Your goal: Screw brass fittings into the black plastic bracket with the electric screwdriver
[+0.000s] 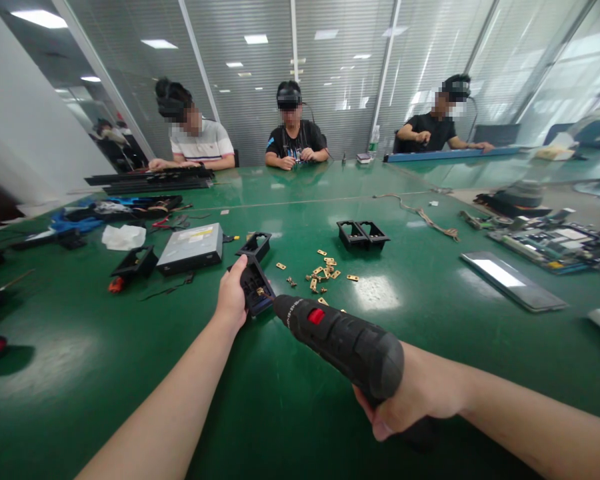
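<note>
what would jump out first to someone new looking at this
Probably the bulky black power tool with a red switch, large in the front centre-right, gripped in the right hand. Its nose points at the black plastic open frame that the left hand holds, left of centre. Next, the small gold-coloured metal plates stand out, scattered beyond the tool on the glossy green tabletop.

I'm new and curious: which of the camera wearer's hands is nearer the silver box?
Left. The left hand, holding a black frame, is near the silver box, to its right; the right hand, holding the drill, is farther right and nearer the camera.
</note>
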A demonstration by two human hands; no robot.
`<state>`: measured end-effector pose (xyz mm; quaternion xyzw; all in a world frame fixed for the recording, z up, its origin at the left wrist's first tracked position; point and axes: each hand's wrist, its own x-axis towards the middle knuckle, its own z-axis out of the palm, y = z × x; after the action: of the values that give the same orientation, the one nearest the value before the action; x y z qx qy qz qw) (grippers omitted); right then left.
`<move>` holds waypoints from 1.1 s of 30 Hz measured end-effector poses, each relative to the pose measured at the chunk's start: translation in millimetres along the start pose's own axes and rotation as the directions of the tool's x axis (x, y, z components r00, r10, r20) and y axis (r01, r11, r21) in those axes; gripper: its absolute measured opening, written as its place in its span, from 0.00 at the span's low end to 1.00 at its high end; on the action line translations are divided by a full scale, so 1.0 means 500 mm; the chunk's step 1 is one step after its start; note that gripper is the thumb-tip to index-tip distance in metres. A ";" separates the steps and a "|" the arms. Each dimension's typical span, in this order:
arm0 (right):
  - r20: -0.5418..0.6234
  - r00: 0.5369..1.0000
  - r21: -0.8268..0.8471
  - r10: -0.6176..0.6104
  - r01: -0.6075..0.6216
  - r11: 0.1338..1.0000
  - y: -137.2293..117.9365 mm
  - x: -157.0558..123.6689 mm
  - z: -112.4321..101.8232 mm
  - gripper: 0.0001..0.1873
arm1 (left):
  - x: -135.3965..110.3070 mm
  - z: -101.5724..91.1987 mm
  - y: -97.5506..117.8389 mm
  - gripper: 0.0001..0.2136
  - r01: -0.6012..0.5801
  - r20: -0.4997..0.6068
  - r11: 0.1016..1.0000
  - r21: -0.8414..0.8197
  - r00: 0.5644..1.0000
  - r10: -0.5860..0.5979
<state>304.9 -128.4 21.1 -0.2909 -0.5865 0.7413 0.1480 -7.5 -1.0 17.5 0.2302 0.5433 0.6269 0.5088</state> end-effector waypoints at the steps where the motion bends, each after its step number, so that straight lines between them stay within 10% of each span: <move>1: 0.001 1.000 0.002 -0.002 0.002 1.000 -0.001 0.000 0.000 0.27 | -0.001 0.001 0.001 0.12 0.001 -0.001 1.000 0.001 1.000 -0.001; 33: -0.035 0.999 0.002 0.032 -0.032 0.999 0.006 0.001 -0.003 0.32 | -0.001 -0.001 0.002 0.13 0.010 0.001 1.000 0.004 1.000 -0.010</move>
<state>305.6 -127.5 17.7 -0.3131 -0.5784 0.7389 0.1466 -8.4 -1.3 18.5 0.2291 0.5452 0.6232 0.5117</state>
